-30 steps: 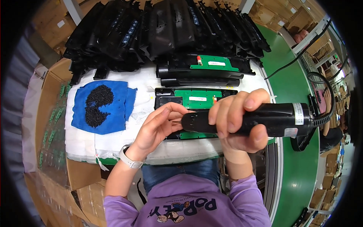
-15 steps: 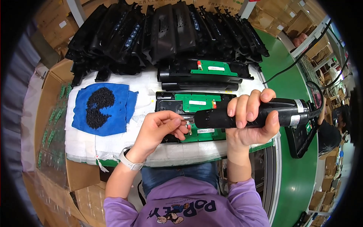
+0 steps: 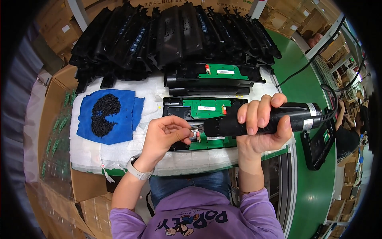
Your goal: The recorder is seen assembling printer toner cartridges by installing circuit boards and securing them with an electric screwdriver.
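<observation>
Grips driver point(image 3: 295, 115) in right hand point(image 3: 256, 142), above boards point(image 3: 201, 106) on white cloth point(image 3: 179, 164); curls left hand point(image 3: 165, 133) at its tip (cannot tell whether pinching anything). Noted leftward: blue rag point(image 3: 85, 123) under black screws point(image 3: 105, 109). Noted behind: piled shells point(image 3: 175, 38). Noted rightward: green belt point(image 3: 314, 191), cartons point(image 3: 350, 171) beyond.

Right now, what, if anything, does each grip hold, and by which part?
Right grip: black cylindrical corded power tool, by its barrel. Left grip: at its silvery metal tip; whether holding cannot be told.
</observation>
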Tool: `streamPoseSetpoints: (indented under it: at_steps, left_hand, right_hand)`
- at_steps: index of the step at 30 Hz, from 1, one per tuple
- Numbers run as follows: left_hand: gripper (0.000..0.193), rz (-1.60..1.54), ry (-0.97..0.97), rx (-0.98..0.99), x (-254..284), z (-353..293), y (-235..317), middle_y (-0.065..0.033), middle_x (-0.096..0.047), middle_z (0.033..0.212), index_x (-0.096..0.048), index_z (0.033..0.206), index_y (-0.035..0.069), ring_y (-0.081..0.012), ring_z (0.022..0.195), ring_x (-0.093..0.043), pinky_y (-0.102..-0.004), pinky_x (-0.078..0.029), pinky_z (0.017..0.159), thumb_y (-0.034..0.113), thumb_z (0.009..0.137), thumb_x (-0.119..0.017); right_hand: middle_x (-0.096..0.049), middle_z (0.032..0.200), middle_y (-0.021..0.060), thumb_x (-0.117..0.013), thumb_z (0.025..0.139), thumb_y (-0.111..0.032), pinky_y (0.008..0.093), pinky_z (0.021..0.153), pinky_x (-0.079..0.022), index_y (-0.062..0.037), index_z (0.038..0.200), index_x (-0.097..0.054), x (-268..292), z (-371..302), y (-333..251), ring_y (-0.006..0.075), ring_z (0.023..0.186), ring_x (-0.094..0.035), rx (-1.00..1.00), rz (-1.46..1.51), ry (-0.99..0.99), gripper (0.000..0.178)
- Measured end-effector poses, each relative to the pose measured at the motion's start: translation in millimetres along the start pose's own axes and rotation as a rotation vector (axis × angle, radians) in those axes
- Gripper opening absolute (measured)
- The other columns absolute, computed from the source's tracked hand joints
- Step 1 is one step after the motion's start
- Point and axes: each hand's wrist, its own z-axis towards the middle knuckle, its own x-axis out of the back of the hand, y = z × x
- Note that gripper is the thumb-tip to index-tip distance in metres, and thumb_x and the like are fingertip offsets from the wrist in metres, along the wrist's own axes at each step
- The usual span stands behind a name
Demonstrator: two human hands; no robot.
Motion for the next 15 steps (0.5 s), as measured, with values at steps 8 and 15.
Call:
streamPoseSetpoints:
  at_steps: [8, 15]
  left_hand:
    - [0.006, 0.025, 0.027, 0.009, -2.6, -2.3, 4.4, -0.0137, -0.065, 0.075, -0.06, 0.089, -0.005, -0.0167, 0.06, -0.064, -0.0261, -0.054, 0.057, -0.001, 0.085, -0.057]
    - [0.008, 0.063, -0.019, 0.036, -4.4, -5.7, 0.5, -0.0125, -0.065, 0.081, -0.06, 0.09, -0.007, -0.0159, 0.067, -0.065, -0.0235, -0.053, 0.063, -0.001, 0.085, -0.059]
  right_hand:
    - [-0.048, 0.063, 0.0033, -0.053, 0.085, -0.033, 0.0339, 0.052, -0.045, -0.0057, 0.1, -0.045, -4.6, -1.0, 5.9, 0.0143, 0.043, -0.044, 0.007, 0.012, 0.002, 0.032]
    - [-0.048, 0.064, 0.0034, -0.051, 0.087, -0.033, 0.034, 0.052, -0.044, -0.0057, 0.102, -0.046, 2.6, -0.2, 4.0, 0.0146, 0.044, -0.044, -0.04, 0.061, 0.006, 0.032]
